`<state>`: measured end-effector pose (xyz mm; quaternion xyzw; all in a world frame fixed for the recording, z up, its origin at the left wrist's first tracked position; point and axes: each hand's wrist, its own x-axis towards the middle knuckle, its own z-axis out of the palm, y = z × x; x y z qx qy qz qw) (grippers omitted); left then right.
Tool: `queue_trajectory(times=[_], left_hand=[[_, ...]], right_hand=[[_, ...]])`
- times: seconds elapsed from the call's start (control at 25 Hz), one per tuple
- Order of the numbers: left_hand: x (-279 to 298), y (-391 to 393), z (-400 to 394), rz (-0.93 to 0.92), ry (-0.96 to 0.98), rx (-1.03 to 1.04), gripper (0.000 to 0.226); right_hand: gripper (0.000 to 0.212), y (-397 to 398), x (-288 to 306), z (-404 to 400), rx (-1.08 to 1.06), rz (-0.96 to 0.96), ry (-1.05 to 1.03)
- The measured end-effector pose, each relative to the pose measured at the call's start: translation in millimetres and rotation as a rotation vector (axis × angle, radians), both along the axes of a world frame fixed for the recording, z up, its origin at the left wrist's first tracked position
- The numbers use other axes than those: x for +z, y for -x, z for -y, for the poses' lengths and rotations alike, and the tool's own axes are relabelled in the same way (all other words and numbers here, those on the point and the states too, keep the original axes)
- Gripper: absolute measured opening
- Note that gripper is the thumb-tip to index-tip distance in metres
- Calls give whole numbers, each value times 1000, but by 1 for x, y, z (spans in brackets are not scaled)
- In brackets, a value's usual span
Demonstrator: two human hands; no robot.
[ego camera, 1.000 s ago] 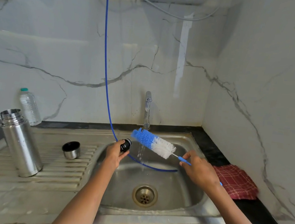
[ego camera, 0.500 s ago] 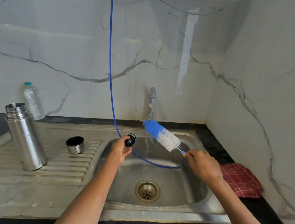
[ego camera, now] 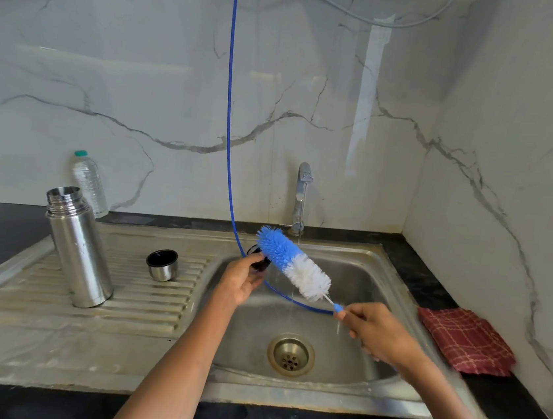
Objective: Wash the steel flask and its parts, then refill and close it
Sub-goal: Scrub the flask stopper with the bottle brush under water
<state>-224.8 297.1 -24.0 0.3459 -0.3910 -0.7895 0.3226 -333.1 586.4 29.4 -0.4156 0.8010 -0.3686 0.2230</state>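
Observation:
The open steel flask [ego camera: 77, 248] stands upright on the ribbed drainboard at the left. Its steel cup lid [ego camera: 161, 264] sits mouth up to the right of it. My left hand [ego camera: 241, 279] grips the small black stopper [ego camera: 260, 260] over the sink basin [ego camera: 356, 280]. My right hand [ego camera: 380, 333] pinches the blue handle of a blue-and-white bottle brush [ego camera: 293, 263]. The blue bristle tip presses against the stopper. A thin stream of water falls from the tap [ego camera: 301, 198] past the brush.
A clear plastic bottle [ego camera: 90, 184] with a teal cap stands by the wall behind the flask. A blue hose [ego camera: 226, 134] hangs from above and loops into the basin. A red checked cloth [ego camera: 465, 339] lies on the dark counter at the right. The drain [ego camera: 290, 355] is open.
The brush swung left, and its blue tip now covers the stopper in my left hand. My right hand stayed on the handle. The flask and cup lid did not move.

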Motion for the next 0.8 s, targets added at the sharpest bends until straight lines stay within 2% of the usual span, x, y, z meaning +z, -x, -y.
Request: queue_trajectory(times=[0.08, 0.2, 0.36, 0.48, 0.68, 0.8], left_hand=[[4, 0, -5, 54, 40, -61, 24], [11, 1, -14, 73, 185, -98, 15], [15, -6, -1, 155, 505, 20, 21], [14, -5, -9, 215, 697, -3, 39], [11, -9, -10, 265, 714, 108, 54], [8, -14, -12, 360, 792, 45, 52]], right_hand=[[44, -7, -3, 12, -5, -144, -2], [46, -15, -7, 22, -21, -229, -17], [42, -29, -10, 12, -19, -380, -56], [38, -26, -7, 19, -40, -378, -66], [37, -32, -8, 19, -26, -418, -122], [41, -32, -6, 12, -21, -446, -178]])
